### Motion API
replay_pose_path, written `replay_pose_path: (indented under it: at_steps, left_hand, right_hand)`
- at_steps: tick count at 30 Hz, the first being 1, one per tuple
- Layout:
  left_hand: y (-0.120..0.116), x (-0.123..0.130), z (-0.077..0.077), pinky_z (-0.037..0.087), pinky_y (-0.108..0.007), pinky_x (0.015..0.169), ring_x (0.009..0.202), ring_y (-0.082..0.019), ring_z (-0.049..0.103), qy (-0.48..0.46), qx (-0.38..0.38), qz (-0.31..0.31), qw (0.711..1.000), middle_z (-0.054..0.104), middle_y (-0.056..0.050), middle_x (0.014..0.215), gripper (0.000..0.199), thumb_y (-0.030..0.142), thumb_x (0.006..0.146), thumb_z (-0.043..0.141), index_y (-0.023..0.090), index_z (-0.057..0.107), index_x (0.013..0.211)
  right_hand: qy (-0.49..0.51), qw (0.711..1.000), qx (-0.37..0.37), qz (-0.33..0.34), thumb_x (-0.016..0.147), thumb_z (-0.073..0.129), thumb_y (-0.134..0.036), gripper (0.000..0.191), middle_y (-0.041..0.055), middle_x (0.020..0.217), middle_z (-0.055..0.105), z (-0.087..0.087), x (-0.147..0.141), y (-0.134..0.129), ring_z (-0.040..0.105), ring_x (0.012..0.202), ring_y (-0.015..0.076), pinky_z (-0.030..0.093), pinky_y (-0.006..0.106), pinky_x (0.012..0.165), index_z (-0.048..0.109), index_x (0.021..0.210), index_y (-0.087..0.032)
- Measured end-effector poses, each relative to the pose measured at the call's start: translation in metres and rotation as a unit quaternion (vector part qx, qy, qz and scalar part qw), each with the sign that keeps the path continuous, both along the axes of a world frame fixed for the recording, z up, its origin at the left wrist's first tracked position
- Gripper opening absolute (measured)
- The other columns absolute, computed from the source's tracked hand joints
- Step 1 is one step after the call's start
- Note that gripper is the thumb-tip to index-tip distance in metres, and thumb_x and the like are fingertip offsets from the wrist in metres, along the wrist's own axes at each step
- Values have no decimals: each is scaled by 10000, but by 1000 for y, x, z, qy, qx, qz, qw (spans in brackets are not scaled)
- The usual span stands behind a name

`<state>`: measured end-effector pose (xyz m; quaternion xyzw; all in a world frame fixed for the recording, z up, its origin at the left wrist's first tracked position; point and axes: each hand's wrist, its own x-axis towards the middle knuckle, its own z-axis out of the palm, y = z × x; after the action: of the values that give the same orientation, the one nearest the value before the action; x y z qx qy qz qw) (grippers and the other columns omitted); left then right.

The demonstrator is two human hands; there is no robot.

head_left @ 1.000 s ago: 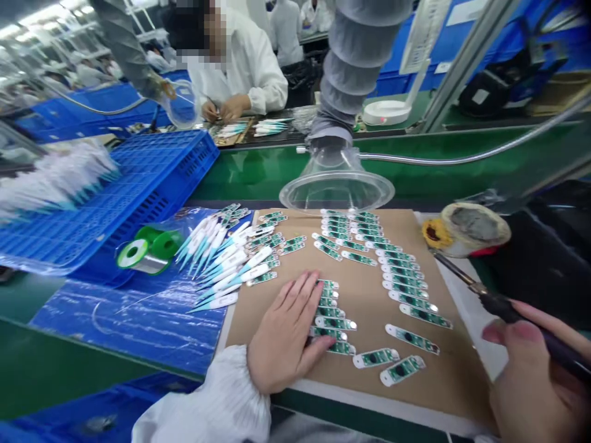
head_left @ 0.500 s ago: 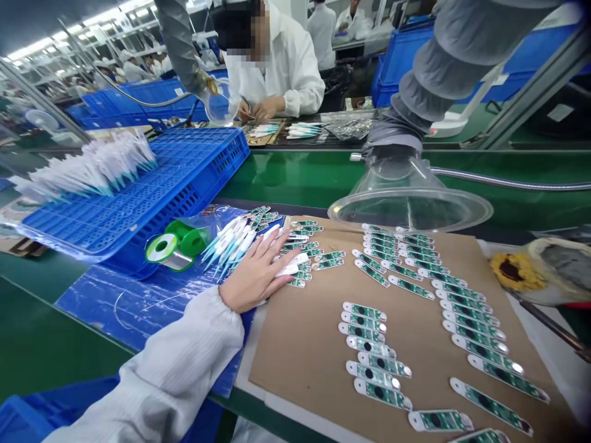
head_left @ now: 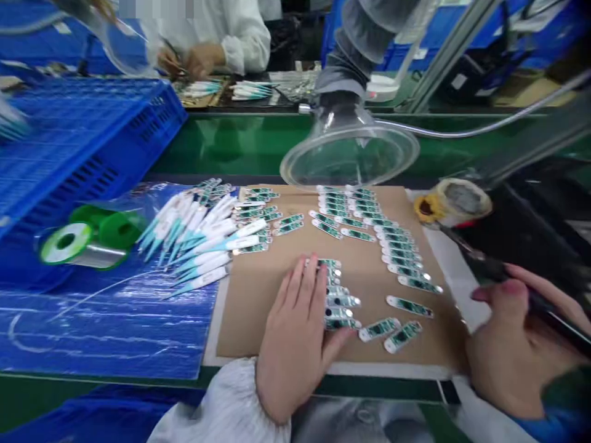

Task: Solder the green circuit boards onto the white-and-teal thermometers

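My left hand (head_left: 295, 335) lies flat, fingers outstretched, over the left ends of a short column of small green circuit boards (head_left: 342, 312) on the brown cardboard (head_left: 258, 314). At the right edge, my right hand (head_left: 512, 344) is closed around the black handle of a soldering iron (head_left: 492, 266). The iron's metal end points up-left, close to a yellow sponge (head_left: 425, 210). Two slanted boards (head_left: 379, 330) rest just right of my left thumb. White-and-teal digital thermometers (head_left: 210, 246) lie heaped at the cardboard's left side.
Solder wire spools (head_left: 69, 242) sit on the blue plastic sheet (head_left: 106, 332). A blue crate (head_left: 92, 135) stands behind them. Above the cardboard's back edge hangs a clear extraction hood (head_left: 351, 154). More boards (head_left: 397, 246) form columns at right. Across the bench, a person's hands (head_left: 201, 59) are at work.
My left hand has moved from the thermometer heap right and nearer to the short column of boards. The view has turned down and right, bringing my right hand with the soldering iron into sight.
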<state>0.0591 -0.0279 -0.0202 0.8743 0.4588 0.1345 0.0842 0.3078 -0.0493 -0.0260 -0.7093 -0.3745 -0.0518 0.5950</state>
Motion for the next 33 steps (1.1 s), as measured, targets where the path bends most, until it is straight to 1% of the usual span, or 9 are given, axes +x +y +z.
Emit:
replay_pose_path:
  at_steps: [4, 7, 11, 13, 18, 22, 26, 29, 33]
  left_hand:
    - [6, 20, -6, 359, -501, 1220, 1540, -320, 219, 6, 16, 19, 1000, 243, -158, 1659, 787, 593, 1007, 404, 51, 276, 1563]
    - [9, 28, -9, 330, -489, 1236, 1537, -314, 227, 21, 15, 2, 1000, 257, -156, 1655, 719, 527, 1031, 392, 49, 291, 1559]
    - [11, 20, -12, 323, -481, 1240, 1539, -297, 229, 43, 19, -23, 999, 262, -140, 1656, 659, 468, 1048, 374, 62, 297, 1560]
    - [15, 9, -13, 326, -484, 1236, 1540, -293, 228, 54, 26, -29, 998, 262, -138, 1657, 651, 451, 1047, 388, 67, 292, 1564]
    - [25, -12, -10, 345, -514, 1214, 1530, -305, 253, 56, 37, -54, 996, 280, -152, 1649, 644, 439, 1047, 410, 64, 298, 1558]
    - [16, 3, -3, 351, -538, 1197, 1491, -337, 327, -3, 53, -89, 995, 377, -184, 1599, 614, 427, 1044, 440, 29, 379, 1507]
    - [-1, 28, 0, 501, -481, 1019, 1136, -286, 628, -105, 52, -133, 984, 689, -136, 1220, 259, 228, 1027, 508, 82, 659, 1178]
    - [-3, 38, -3, 535, -426, 803, 856, -235, 640, -134, 38, -136, 981, 701, -88, 960, 143, 94, 978, 549, 103, 691, 991]
    - [-2, 46, -6, 524, -404, 775, 829, -218, 624, -143, 21, -160, 976, 675, -61, 907, 134, 146, 991, 557, 121, 685, 964]
  right_hand:
    - [-23, 998, 41, 38, 900, 694, -361, 313, -8, 632, 624, 2, -8, -10, 612, 537, 154, 484, 318, 609, 721, 1122, -143]
    - [-63, 991, -69, 100, 907, 693, -305, 220, 27, 856, 752, 7, -20, -28, 735, 789, 207, 570, 380, 836, 710, 1111, -223]
    - [-160, 920, -193, 303, 911, 687, -300, 277, 17, 1134, 754, 0, -31, -48, 749, 969, 217, 633, 338, 854, 664, 1186, -284]
    - [-184, 896, -219, 339, 922, 676, -269, 379, 13, 1229, 722, -9, -32, -52, 737, 1027, 216, 629, 351, 911, 598, 1292, -290]
    - [-206, 886, -215, 355, 930, 661, -186, 424, -12, 1285, 695, -21, -34, -46, 721, 1071, 173, 597, 296, 977, 552, 1325, -296]
    - [-210, 901, -196, 325, 908, 694, -179, 414, 17, 1230, 723, -10, -36, -40, 728, 1055, 181, 608, 276, 939, 561, 1290, -265]
    - [-228, 926, -172, 245, 881, 729, -185, 480, 44, 1188, 739, 0, -24, -51, 733, 1046, 211, 632, 279, 866, 545, 1320, -250]
    - [-261, 923, -178, 221, 894, 715, -205, 428, 30, 1108, 765, 2, -15, -66, 765, 912, 193, 640, 235, 755, 566, 1293, -246]
    - [-271, 914, -195, 230, 941, 658, -255, 326, 27, 1041, 779, -3, -14, -81, 772, 817, 180, 642, 233, 740, 575, 1255, -228]
